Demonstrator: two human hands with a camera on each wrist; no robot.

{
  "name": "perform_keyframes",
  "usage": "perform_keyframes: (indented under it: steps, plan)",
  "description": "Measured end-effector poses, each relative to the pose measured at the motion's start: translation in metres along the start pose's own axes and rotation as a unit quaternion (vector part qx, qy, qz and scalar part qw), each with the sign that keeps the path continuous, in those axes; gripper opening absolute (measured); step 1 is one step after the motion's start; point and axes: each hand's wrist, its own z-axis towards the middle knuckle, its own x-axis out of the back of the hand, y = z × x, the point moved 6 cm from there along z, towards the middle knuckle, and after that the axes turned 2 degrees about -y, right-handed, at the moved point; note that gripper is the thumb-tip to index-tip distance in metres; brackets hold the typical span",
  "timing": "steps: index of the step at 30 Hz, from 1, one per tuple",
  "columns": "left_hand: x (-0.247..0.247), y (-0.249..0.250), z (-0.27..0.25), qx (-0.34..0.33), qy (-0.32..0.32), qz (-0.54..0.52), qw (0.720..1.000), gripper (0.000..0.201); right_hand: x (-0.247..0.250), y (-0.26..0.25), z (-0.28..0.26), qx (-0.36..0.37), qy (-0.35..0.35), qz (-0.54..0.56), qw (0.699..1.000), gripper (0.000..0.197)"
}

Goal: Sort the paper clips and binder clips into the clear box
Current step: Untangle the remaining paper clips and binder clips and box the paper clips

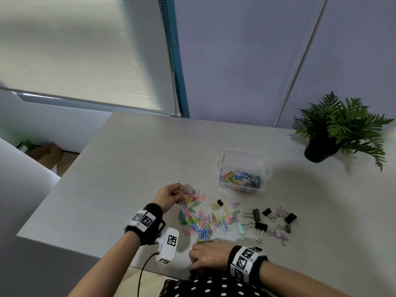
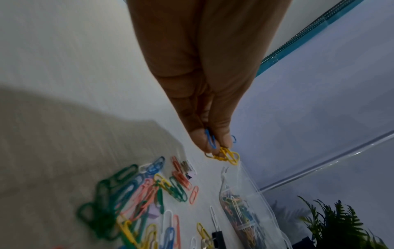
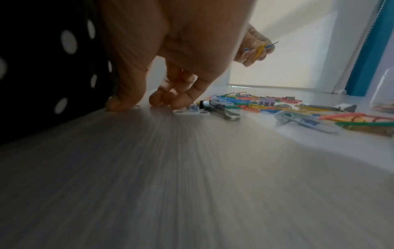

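- Grey desk (image 1: 128, 168) carries all items; landmark: clear box (image 1: 242, 159).
- Box: open, partly filled with paper clips, standing toward the desk's far side.
- Loose clips (image 1: 201, 219): spread on the desk nearer the person than the box.
- Binder clips (image 1: 260, 226): scattered near side of the box, right of the loose clips.
- Left hand (image 1: 171, 196): raised left of the box, pinching blue and yellow clips (image 2: 226, 155).
- Right hand (image 1: 209, 257): fingers curled, tips on the desk at the pile's near edge; any hold cannot be told.
- Plant (image 1: 340, 127): right of the box.
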Motion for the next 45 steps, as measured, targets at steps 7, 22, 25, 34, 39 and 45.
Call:
perform_keyframes:
  steps: [7,22,25,34,39,45]
  plan:
    - [-0.004,0.022,0.020,-0.019,-0.003,0.003,1.000,0.024,0.020,0.034,0.006,-0.119,0.119,-0.016,0.986,0.016]
    - [-0.076,0.078,0.084,-0.037,-0.064,0.095,0.993,0.017,0.040,0.063,-0.024,-0.272,0.231,0.068,0.932,0.042]
    - [-0.098,0.098,0.097,-0.060,-0.060,0.164,0.983,0.011,0.036,0.068,-0.032,-0.312,0.169,0.097,0.930,0.033]
    - [-0.079,0.102,0.078,-0.100,-0.112,0.239,0.959,0.031,0.040,0.122,-0.097,-0.303,0.394,0.510,0.702,0.010]
    - [-0.016,0.059,0.048,-0.036,-0.062,0.202,0.977,0.033,0.054,0.141,-0.130,-0.262,0.444,0.671,0.533,0.012]
    - [0.006,0.010,0.019,0.033,-0.110,0.379,0.918,0.071,0.099,0.185,-0.151,-0.295,0.530,0.569,0.555,0.019]
